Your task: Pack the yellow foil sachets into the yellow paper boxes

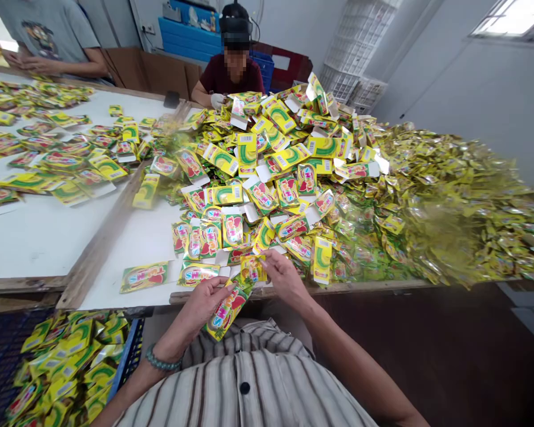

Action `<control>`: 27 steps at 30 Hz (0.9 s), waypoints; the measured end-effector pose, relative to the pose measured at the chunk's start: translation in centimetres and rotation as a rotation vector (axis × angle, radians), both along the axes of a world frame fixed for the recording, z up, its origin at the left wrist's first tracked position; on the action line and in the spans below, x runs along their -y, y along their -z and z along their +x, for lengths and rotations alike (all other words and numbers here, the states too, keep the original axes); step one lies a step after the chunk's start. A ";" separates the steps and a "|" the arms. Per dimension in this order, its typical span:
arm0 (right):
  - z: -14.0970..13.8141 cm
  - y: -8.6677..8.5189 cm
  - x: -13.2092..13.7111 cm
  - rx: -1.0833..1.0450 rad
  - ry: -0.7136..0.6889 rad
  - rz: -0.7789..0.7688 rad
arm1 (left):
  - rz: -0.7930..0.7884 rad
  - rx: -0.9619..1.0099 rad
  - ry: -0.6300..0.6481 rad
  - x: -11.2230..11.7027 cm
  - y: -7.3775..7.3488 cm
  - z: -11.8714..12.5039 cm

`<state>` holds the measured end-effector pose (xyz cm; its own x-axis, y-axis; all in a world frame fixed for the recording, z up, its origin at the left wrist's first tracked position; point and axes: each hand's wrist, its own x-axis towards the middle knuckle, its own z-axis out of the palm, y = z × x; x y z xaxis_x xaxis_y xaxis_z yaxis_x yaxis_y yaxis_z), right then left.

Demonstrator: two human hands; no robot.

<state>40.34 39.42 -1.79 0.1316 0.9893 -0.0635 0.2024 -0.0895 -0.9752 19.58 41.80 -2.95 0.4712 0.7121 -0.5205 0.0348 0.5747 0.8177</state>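
Leftmost, below the bench [31,252], a blue crate [127,362] contains a heap of yellow boxes [66,362]. Above it, more boxes [57,160] lie scattered across the white bench top; a person in a grey shirt [71,29] is at the far edge. A wooden strip [109,228] runs across the bench to the right of these boxes. Right of the strip, a single box [143,277] lies flat near the front edge. Next, the left hand [204,305], with a beaded bracelet [164,359] at the wrist, has its fingers clamped on a held box [226,314], tilted, in front of the bench edge. Behind, a second person in a dark red shirt [209,77] sits across the bench, partly hidden by a box pile [249,154]. At the upper end of the held box is a sachet [253,270]; whether it is inside the opening cannot be told. The fingers of the right hand [287,281] are pinched on the sachet's upper right corner. Farther right, white crates [356,47] stand stacked behind the bench, and a sachet pile [467,201] covers its right end.
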 end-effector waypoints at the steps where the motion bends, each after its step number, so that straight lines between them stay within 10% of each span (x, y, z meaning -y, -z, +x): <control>1: -0.3 -0.1 0.1 0.067 -0.041 0.011 | 0.002 0.008 0.001 0.0 0.0 0.0; 11: -0.5 -2.1 -0.1 0.184 -0.216 0.014 | 0.011 0.017 0.031 0.2 0.7 -0.2; 27: -3.5 -0.9 1.4 0.167 0.239 0.076 | 0.113 0.076 0.083 0.3 -0.4 0.4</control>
<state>36.81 38.05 -0.87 0.3638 0.9301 0.0516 0.3427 -0.0821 -0.9359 20.01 41.46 -2.53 0.5659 0.7209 -0.4001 0.0141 0.4768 0.8789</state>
